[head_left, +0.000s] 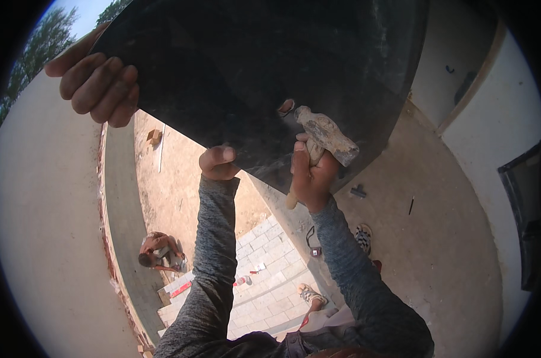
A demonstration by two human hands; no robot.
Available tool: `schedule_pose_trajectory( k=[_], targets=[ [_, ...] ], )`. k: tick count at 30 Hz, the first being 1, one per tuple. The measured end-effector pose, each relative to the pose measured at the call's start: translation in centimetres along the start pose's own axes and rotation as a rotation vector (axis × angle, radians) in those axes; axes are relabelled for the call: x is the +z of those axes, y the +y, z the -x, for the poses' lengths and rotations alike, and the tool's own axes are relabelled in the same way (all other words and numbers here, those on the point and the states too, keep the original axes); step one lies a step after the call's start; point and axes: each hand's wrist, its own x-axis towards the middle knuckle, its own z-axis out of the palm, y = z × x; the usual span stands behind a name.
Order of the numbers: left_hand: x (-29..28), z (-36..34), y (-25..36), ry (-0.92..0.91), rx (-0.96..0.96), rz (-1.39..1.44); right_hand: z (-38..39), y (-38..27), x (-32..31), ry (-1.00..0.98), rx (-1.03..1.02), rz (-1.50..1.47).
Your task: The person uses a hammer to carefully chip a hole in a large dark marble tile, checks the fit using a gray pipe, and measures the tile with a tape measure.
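Observation:
A large dark glossy slab [246, 65] fills the upper middle, its lower edges slanting to a corner near my hands. My left hand [219, 162] grips its lower left edge, thumb on the face and the other fingers hidden behind. In my right hand [313, 176] is a hammer [331, 136], its head grey and crusted with dust, held close against the slab. A small ragged hole [286, 108] shows in the slab beside the hammer head, with something reddish-brown in it. Another person's hand [100, 86] clasps the slab's upper left edge.
Far below on the left, a person [160, 250] crouches by a paved area [264, 250]. A small box [154, 137] lies on sandy ground. Below my right forearm are a corded dark object [314, 247] and a sandalled foot [363, 235]. A dark frame [524, 209] stands at right.

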Motion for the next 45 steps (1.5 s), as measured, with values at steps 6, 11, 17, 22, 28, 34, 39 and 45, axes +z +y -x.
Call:
schedule_pose_trajectory(
  k=[6,11,17,22,28,34,39,45],
  targets=[
    [-0.5,0.1,-0.2,-0.022,-0.002,0.021,-0.5,-0.1,0.3,0.011,-0.077,0.034],
    [0.0,0.1,0.1,-0.06,-0.013,0.042,-0.9,-0.4,0.3,-0.05,-0.175,0.182],
    [0.0,0.1,0.0,0.017,0.006,-0.002,0.3,0.1,-0.1,-0.002,0.063,-0.025],
    [-0.3,0.2,-0.1,0.001,0.013,0.012,-1.5,-0.2,0.2,-0.037,-0.154,0.094],
    [-0.6,0.3,-0.1,-0.005,0.001,0.047,-0.3,-0.6,-0.1,0.014,0.035,-0.053],
    [0.3,-0.5,-0.4,-0.143,0.036,0.116,-0.6,-1.1,-0.6,-0.012,0.023,-0.043],
    [-0.5,-0.2,-0.3,-0.073,0.064,0.04,-0.4,-1.2,-0.7,-0.029,0.055,-0.048],
    [0.3,0.2,-0.3,0.054,0.069,-0.07,-0.8,-1.2,-0.7,-0.058,-0.059,0.011]
  ],
)
